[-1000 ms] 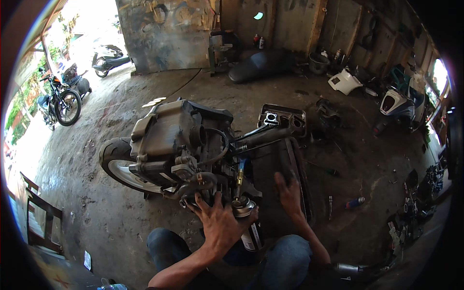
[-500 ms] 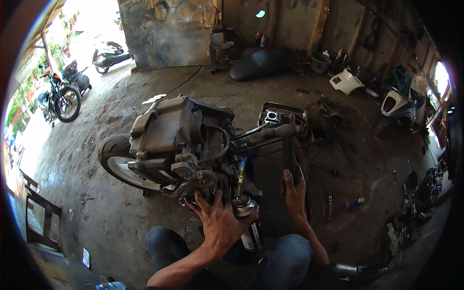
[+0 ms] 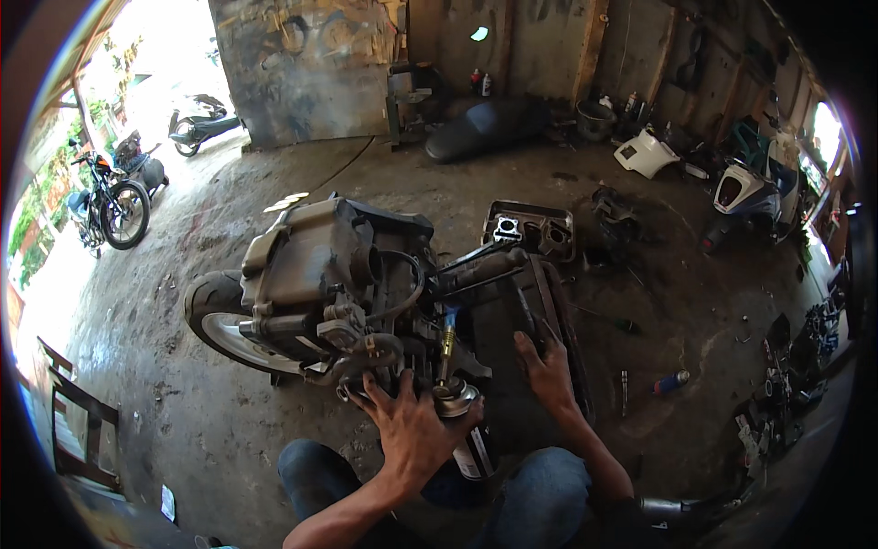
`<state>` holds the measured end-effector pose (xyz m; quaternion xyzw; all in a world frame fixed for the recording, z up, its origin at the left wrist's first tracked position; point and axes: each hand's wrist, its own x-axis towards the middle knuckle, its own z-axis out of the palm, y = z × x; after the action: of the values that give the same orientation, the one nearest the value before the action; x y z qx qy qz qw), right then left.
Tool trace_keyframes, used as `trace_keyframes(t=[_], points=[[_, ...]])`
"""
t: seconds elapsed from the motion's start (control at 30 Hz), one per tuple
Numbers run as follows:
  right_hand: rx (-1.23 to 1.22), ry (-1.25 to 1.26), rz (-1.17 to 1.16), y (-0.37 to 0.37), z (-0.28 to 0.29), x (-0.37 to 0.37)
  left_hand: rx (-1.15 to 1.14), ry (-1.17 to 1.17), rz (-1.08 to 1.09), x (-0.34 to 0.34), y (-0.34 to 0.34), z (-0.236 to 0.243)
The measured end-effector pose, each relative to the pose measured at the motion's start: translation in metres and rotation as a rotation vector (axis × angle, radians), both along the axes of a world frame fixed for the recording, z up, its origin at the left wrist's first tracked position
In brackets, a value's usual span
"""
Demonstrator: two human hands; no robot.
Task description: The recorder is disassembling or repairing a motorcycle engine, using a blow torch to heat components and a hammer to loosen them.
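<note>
Engine unit (image 3: 340,320) against left fingers (image 3: 377,392)

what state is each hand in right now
Left hand: open, spread against the engine assembly.
Right hand: closed, holding a dark-handled tool.

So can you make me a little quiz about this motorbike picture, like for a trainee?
1. True or false: the bare left hand holds the dark long-handled tool.
2. Which is right of the bare right hand: (a) the small blue cylinder or (b) the black-tyred wheel with a pale rim?
3. What colour is the curved body panel just right of the round dark bucket?

Key: 1. False, the right hand holds it. 2. a. 3. White.
</note>
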<state>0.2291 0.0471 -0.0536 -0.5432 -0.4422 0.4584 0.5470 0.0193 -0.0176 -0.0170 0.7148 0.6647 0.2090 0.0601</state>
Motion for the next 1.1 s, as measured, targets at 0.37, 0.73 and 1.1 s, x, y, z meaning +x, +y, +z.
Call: trace_keyframes(t=[0.37, 0.73, 1.1], points=[[0.037, -0.037, -0.042, 0.002, -0.014, -0.004, 0.028, -0.033, -0.046, -0.001, 0.000, 0.001], [0.099, 0.145, -0.315, -0.020, -0.011, 0.012, 0.033, -0.005, -0.046, 0.003, 0.001, -0.003], [-0.127, 0.347, -0.262, -0.018, -0.033, 0.005, -0.005, -0.019, -0.059, 0.004, 0.001, 0.009]])
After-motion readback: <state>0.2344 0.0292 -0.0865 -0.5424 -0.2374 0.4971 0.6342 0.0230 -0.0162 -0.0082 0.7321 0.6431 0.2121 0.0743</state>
